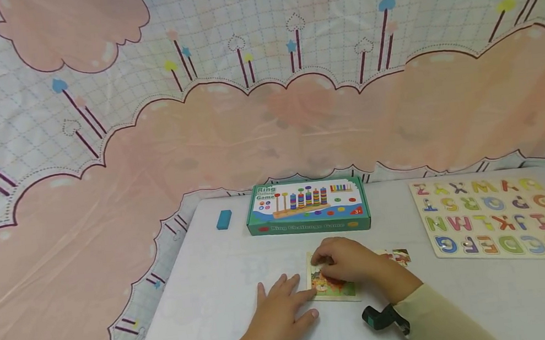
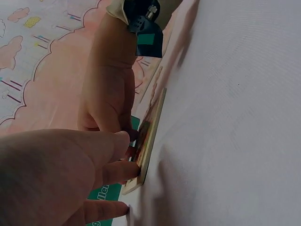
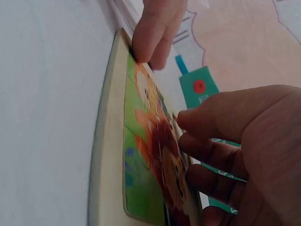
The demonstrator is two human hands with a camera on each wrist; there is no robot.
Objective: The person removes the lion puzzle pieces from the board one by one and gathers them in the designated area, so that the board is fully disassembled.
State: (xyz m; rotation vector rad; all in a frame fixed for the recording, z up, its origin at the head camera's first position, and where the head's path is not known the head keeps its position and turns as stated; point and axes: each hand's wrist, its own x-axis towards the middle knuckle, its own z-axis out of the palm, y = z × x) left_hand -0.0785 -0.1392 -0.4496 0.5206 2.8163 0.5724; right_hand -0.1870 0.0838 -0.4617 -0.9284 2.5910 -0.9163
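A wood-framed picture board [image 1: 329,290] is lying flat on the white table [image 1: 205,288], well in from the table's left edge and well short of its far edge. The board is being touched at its left side by the forefinger of the left hand [image 1: 281,313], whose fingers are being held straight and spread apart. The top of the board is being partly covered by the right hand [image 1: 349,261]. The fingers there are being held bent over the coloured picture, with the thumb near the forefinger; whether anything is being pinched between them cannot be told from any view.

At the right wrist, a dark device [image 1: 380,318] is being worn beside the end of a pale sleeve [image 1: 447,318]. Picture pieces [image 1: 402,257] just right of the board are being partly hidden by the same wrist.

Near the middle of the table's far edge, a green box [image 1: 308,227] lettered "Ring Challenge Game" is lying face up. Toward the far left corner, near the box, a blue block [image 1: 224,220] is lying. Toward the far right corner, a pale letter board [image 1: 496,213] is being filled by rows of coloured letters [image 1: 511,244]. Beyond the far edge, the background is being formed by a backdrop [image 1: 249,133] printed with peach clouds.
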